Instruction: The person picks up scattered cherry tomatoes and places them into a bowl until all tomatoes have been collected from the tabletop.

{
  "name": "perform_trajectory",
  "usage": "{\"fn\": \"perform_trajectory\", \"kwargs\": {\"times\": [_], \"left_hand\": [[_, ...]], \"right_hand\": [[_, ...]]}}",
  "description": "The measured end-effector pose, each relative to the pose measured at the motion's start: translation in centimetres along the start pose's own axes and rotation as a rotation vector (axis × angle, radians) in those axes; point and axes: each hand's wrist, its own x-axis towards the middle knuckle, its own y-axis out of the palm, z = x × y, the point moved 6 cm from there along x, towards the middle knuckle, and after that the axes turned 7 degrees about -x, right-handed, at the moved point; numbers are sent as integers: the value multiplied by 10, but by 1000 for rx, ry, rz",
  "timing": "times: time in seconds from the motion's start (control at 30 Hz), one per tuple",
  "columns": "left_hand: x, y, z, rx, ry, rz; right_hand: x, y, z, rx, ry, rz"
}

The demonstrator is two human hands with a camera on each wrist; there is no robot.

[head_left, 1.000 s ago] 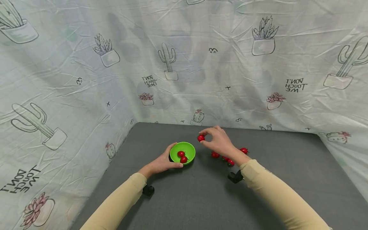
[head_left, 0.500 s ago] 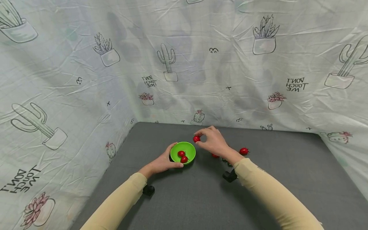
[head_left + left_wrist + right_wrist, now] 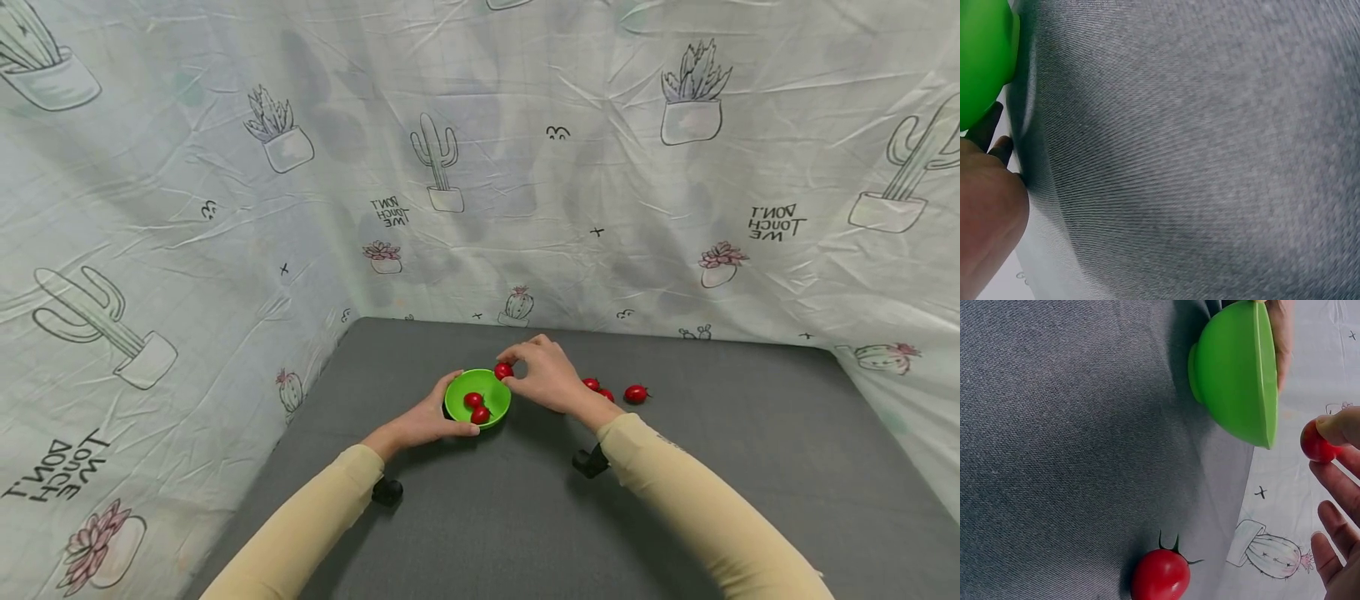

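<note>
A green bowl point(image 3: 491, 387) with two cherry tomatoes point(image 3: 478, 414) inside is gripped at its left side by my left hand point(image 3: 423, 425), thumb near the front and fingers behind. In the left wrist view only part of the bowl point(image 3: 982, 59) shows beside that hand point(image 3: 991, 200). Between thumb and fingers my right hand point(image 3: 547, 375) pinches another cherry tomato point(image 3: 503, 371) at the bowl's right rim in the head view. The right wrist view shows this tomato point(image 3: 1317, 442) held above rim height, apart from the bowl point(image 3: 1235, 375).
Several cherry tomatoes lie on the grey table point(image 3: 480, 533) to the right, partly behind the right forearm; one tomato point(image 3: 636, 394) lies farther right. One tomato with a green stem point(image 3: 1161, 575) sits close in the right wrist view. A cactus-print cloth point(image 3: 517, 167) hangs behind.
My right hand has moved left and slightly down with the pinched tomato, up to the bowl's rim. The left hand and bowl have stayed in place.
</note>
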Motion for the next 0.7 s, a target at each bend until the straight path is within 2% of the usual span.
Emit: {"fn": "perform_trajectory", "kwargs": {"times": [0.7], "left_hand": [[-1,1,-4,14,19,19]], "right_hand": [[-3,12,4,-48,-22,27]]}}
